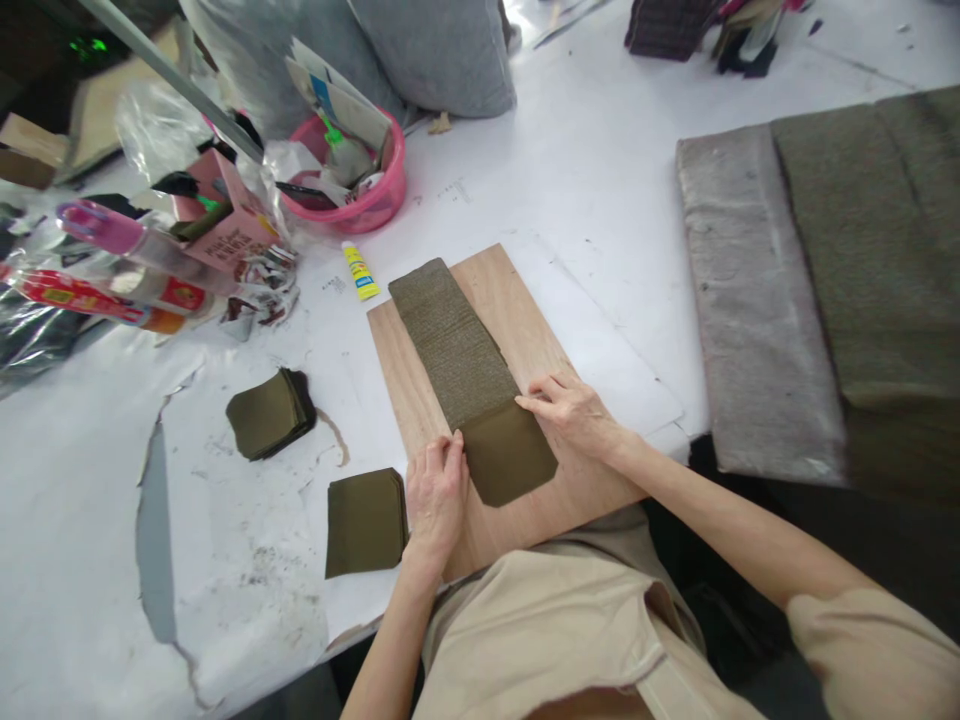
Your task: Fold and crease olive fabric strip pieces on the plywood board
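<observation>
I am resting both hands on a wooden board (420, 375) that is lying at a slant along the near edge of the white-covered table (600, 190). My left hand (437, 490) is touching the left edge of a smooth olive patch (510, 455), its fingers lying close together, while my right hand (568, 405) is reaching the patch's right upper corner with its fingertips. Whether either hand is pinching the material or only pressing it, I cannot tell. The patch is lying on the board, meeting the near end of a rough, textured strip (454, 335) – that strip is stretching away toward the board's far edge.

Left of the board, two stacks of olive pieces are sitting on the table: a nearer stack (365, 523) beside my left hand, and a farther stack (266, 415). A yellow tube (361, 271) is lying near the pink basket (394, 175) – and folded, thick material (765, 300) is lying off to the right.
</observation>
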`<state>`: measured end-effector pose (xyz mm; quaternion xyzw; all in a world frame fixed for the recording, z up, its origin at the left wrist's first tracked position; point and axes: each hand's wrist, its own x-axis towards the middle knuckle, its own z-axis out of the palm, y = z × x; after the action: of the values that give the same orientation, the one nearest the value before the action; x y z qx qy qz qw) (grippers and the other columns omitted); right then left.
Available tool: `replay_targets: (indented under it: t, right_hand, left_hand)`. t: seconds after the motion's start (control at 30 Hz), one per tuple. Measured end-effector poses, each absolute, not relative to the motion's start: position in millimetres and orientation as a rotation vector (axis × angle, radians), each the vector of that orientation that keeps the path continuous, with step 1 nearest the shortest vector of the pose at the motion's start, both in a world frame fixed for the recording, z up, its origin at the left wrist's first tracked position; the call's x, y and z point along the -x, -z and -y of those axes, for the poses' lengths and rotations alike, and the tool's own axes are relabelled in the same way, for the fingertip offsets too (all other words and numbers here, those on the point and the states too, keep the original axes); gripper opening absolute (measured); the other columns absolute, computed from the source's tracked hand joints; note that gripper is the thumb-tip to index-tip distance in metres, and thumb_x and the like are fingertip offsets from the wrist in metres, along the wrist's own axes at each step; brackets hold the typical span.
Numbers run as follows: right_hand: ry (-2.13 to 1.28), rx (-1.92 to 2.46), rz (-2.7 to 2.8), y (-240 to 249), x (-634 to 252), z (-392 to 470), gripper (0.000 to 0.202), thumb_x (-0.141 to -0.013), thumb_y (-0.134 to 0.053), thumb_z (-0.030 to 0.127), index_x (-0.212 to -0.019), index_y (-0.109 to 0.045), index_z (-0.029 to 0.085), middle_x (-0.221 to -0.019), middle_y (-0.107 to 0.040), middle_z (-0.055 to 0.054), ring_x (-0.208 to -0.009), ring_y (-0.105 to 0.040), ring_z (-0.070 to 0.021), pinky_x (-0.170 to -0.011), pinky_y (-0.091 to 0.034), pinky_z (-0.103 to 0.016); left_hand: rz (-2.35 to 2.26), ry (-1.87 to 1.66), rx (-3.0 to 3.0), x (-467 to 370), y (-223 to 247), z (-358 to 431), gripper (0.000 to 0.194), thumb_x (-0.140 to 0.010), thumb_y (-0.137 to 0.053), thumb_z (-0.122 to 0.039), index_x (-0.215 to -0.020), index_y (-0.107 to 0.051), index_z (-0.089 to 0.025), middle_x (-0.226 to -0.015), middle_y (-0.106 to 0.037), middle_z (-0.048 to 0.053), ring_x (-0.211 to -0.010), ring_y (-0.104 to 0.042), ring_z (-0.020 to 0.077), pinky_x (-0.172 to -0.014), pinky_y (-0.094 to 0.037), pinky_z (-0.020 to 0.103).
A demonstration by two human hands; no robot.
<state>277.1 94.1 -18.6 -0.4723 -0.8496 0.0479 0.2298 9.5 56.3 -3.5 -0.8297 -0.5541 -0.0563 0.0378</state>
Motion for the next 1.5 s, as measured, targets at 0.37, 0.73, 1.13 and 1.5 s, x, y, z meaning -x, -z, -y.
replay_targets:
  t: [0.37,0.73,1.13,1.5]
  right_hand:
    - [-0.31,1.352,2.368,-7,-251,-104,0.006,-0.09,-0.062,0.021,-0.094,-0.065,0.018,-0.096,-0.064,-0.007,-0.095,-0.054,-0.0217,-0.082,-0.046,-0.034]
    - [-0.576,1.378,2.491,-30,-240,-120,0.013,-0.079,-0.062,0.009,-0.077,-0.056,0.019,-0.086,-0.061,-0.003,-0.083,-0.055,-0.0176,-0.074,-0.04,-0.029]
    - [-1.373,1.362,1.688,12,-254,-99,0.042,-0.086,-0.055,0.059,-0.1,-0.062,0.021,-0.088,-0.07,-0.006,-0.074,-0.067,-0.0187,-0.065,-0.056,-0.03]
    - [-0.88,1.423,1.915,21,-241,-78,0.031,-0.093,-0.049,0.05,-0.095,-0.065,0.024,-0.087,-0.07,-0.005,-0.069,-0.066,-0.0196,-0.066,-0.053,-0.034]
  left_hand:
    - [1.974,0.756,2.615,2,-4,-53,0.017,-0.096,-0.049,-0.025,-0.099,-0.066,-0.02,-0.094,-0.06,0.005,-0.09,-0.057,0.0201,-0.079,-0.047,0.032]
    - [1.742,0.645,2.715,-22,-12,-71,0.027,-0.093,-0.054,-0.021,-0.119,-0.059,-0.017,-0.111,-0.059,0.011,-0.104,-0.055,0.0248,-0.09,-0.047,0.039]
    - [1.967,1.297,3.053,-16,-53,-70,0.027,-0.098,-0.048,-0.035,-0.093,-0.065,-0.016,-0.08,-0.065,0.001,-0.072,-0.058,0.0113,-0.066,-0.044,0.021]
    - [2.786,1.238,1.921,141,-20,-14,0.024,-0.091,-0.055,-0.039,-0.098,-0.065,-0.019,-0.073,-0.062,-0.002,-0.066,-0.056,0.0132,-0.064,-0.042,0.023]
